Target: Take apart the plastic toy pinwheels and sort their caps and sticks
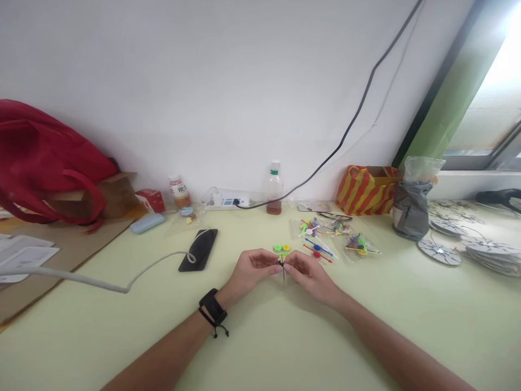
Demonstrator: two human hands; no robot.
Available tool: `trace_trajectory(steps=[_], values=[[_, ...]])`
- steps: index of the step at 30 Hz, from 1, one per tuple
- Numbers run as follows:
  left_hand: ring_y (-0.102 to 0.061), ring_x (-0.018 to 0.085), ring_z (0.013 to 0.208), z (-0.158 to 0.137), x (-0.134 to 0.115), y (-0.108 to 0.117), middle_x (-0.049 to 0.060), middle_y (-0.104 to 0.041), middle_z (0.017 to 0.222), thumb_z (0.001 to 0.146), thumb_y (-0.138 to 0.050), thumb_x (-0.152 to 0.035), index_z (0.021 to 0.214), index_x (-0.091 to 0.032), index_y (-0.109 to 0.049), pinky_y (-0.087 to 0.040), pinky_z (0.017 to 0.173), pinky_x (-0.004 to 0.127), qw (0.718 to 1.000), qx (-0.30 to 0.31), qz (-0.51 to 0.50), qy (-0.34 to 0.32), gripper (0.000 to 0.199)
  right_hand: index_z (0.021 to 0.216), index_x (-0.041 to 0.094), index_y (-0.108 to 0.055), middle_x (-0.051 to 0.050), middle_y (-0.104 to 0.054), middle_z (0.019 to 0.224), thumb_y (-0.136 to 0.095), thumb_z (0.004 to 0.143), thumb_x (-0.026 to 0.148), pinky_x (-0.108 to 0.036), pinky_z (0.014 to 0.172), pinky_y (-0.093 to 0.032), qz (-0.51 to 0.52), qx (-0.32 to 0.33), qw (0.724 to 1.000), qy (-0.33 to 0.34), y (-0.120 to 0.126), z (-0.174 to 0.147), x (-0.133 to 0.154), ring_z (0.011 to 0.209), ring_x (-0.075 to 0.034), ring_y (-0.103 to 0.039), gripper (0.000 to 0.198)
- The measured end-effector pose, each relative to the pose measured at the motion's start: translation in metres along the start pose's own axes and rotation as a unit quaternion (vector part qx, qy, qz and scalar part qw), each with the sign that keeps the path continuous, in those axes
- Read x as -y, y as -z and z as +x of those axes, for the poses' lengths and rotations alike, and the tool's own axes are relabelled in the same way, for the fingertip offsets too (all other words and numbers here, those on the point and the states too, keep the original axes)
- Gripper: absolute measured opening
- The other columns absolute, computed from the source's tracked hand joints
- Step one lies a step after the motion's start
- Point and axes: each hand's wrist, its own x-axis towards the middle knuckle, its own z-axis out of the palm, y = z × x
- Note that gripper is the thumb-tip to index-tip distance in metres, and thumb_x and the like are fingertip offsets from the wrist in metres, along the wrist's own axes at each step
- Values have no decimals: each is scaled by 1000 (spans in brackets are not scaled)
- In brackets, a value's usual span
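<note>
My left hand (257, 268) and my right hand (308, 275) meet over the middle of the table, fingertips pinched together. Between them is a thin, dark arrow spinner (284, 276), seen nearly edge-on, with a small black part at its middle; the fingers cover much of it. Just beyond the fingertips lie a green round piece (278, 248) and a yellow round piece (286, 247). To the right of them rest a blue arrow spinner (317, 247) and a red arrow spinner (316, 254). Clear bags of coloured arrow spinners (360, 245) lie farther right.
A black phone (198, 250) with a grey cable lies left. Along the wall stand a bottle (274, 190), a power strip (228, 200) and a striped bag (364, 190). Stacked discs (490, 254) and a grey bag (411, 212) are right; a red bag (44, 157) is far left.
</note>
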Motion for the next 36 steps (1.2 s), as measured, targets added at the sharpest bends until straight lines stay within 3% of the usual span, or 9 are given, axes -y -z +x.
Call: trace_trajectory(steps=[8,16,19,22,26,28,30,32,36], values=[[-73,20,84,-1,2,-1,9,-79,93,69,-91,-29,92,-13,-76,-59,84,33,1000,13,18,-8,31,93,19,-60,2,-50,74,-60,93,57,-26,59,-39,-6,-18,1000,0,1,0,-2,66,-13,-47,37],[-71,23,95,-7,-1,-6,10,-76,101,77,-85,-33,102,-16,-75,-58,94,39,988,29,127,-80,31,94,19,-61,-1,-60,78,-65,88,59,-28,61,-46,46,-4,998,-30,-3,3,-4,65,-14,-53,41],[-67,25,111,-7,-6,-3,9,-72,121,79,-84,-34,119,-22,-70,-54,101,41,969,18,215,-125,44,97,20,-61,-3,-62,81,-58,95,53,-30,63,-47,-83,-79,993,28,11,1,5,68,-16,-56,33],[-59,26,126,-5,-5,6,7,-66,133,89,-73,-31,125,-27,-69,-45,112,44,928,2,337,-156,36,102,22,-63,-7,-66,92,-52,99,42,-34,72,-48,-248,-213,937,120,35,-2,17,76,-19,-58,23],[-53,26,133,-2,6,17,7,-61,141,93,-65,-27,132,-30,-65,-39,117,48,896,30,420,-144,39,107,22,-63,-10,-67,102,-50,100,35,-36,75,-49,-301,-332,882,142,54,-5,24,81,-21,-61,19],[-50,27,136,-2,10,20,6,-59,144,94,-63,-27,135,-30,-63,-38,118,49,890,45,432,-140,41,102,22,-63,-8,-68,97,-50,99,28,-34,73,-48,-328,-265,900,109,54,-6,21,79,-21,-61,15],[-48,27,137,-3,11,20,6,-60,143,95,-61,-28,132,-29,-66,-38,118,49,885,52,439,-143,37,89,21,-62,-6,-67,87,-51,95,19,-32,69,-45,-369,-129,920,37,49,-7,15,75,-20,-60,12],[-50,28,135,-3,12,19,6,-65,138,95,-61,-28,124,-27,-71,-40,115,49,883,50,442,-150,31,77,20,-58,-6,-67,80,-52,90,11,-30,66,-41,-409,-24,911,-41,43,-7,8,75,-20,-60,17],[-56,29,127,-3,11,17,6,-72,126,93,-63,-27,113,-27,-75,-46,108,48,882,34,445,-153,23,74,20,-54,-9,-68,84,-51,90,8,-29,65,-38,-444,-5,891,-98,38,-7,-1,79,-21,-61,20]])
